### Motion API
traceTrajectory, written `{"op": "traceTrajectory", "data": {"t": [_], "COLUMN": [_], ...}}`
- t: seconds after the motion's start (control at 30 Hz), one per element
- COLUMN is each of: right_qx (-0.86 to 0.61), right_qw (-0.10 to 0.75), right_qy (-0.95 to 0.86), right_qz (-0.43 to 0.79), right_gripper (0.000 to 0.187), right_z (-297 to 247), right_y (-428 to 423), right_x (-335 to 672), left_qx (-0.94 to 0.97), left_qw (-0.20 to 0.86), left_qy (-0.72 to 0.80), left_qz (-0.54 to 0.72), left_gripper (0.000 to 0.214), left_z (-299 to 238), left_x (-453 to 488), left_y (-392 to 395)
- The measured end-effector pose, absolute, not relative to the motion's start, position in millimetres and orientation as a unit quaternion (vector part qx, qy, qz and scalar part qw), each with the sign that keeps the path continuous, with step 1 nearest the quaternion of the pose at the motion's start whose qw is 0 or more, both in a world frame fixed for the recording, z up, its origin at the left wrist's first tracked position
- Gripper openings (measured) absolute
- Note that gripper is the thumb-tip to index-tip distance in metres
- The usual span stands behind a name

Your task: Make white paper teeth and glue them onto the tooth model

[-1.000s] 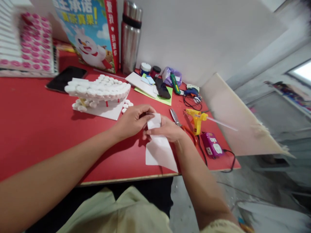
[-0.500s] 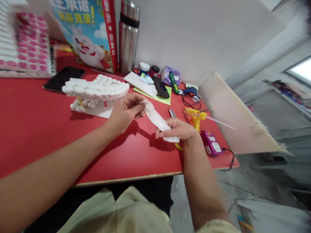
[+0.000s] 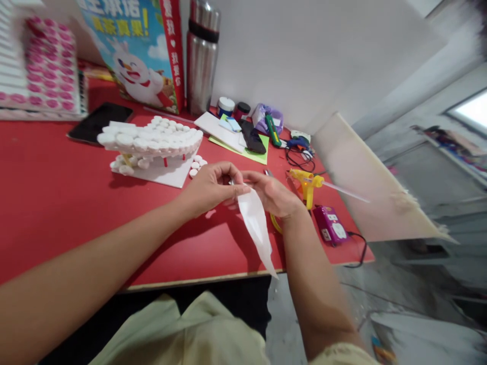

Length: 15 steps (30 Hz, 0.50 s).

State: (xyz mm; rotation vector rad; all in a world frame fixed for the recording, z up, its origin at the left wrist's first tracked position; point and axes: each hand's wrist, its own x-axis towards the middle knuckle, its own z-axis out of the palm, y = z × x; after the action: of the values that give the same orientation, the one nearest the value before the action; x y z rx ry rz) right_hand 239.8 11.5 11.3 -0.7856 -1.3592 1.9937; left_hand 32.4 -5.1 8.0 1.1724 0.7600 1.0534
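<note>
My left hand (image 3: 218, 188) pinches the upper end of a white strip of tissue paper (image 3: 254, 223) between thumb and fingers. The strip hangs down over the table's front edge, narrowing to a point. Against the left fingertips lies my right hand (image 3: 276, 195), its fingers stretched out and partly hidden behind the left hand and the paper. Left of the hands stands a model (image 3: 152, 139) with a curved top of white rounded pieces, propped on red and yellow sticks over a white base (image 3: 167, 172). Several loose white discs (image 3: 196, 165) lie beside the base.
A yellow glue gun (image 3: 307, 185) and a purple power socket (image 3: 330, 225) stand at the right. Behind are a steel flask (image 3: 203, 66), a printed bag (image 3: 137, 56), small jars (image 3: 225, 106) and a green cutter (image 3: 272, 129). A black tablet (image 3: 99, 123) lies left on the red table (image 3: 49, 203).
My left hand has moved right and slightly down. My right hand has released the strip's lower end and come up to the left fingertips. The strip now hangs freely, and the loose discs are uncovered.
</note>
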Motion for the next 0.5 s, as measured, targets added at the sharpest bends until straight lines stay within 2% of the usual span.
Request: {"op": "traceTrajectory", "data": {"t": [0.13,0.33,0.5], "right_qx": [-0.289,-0.333,-0.341], "right_qw": [0.247,0.242,0.232], "right_qy": [-0.516,-0.458,-0.479], "right_qz": [0.768,0.788,0.775], "right_gripper": [0.081,0.050,0.032], "right_z": [12.9,16.3,14.6], "right_y": [1.3,0.3,2.9], "right_x": [219.5,218.2,223.3], "left_qx": [0.552,0.532,0.532], "left_qw": [0.583,0.599,0.625], "left_qy": [0.363,0.343,0.321], "left_qz": [0.473,0.490,0.473], "left_gripper": [0.024,0.010,0.031], "left_z": [4.9,-0.9,-6.9], "left_x": [29.3,24.8,24.7], "left_y": [-0.6,8.1,8.8]}}
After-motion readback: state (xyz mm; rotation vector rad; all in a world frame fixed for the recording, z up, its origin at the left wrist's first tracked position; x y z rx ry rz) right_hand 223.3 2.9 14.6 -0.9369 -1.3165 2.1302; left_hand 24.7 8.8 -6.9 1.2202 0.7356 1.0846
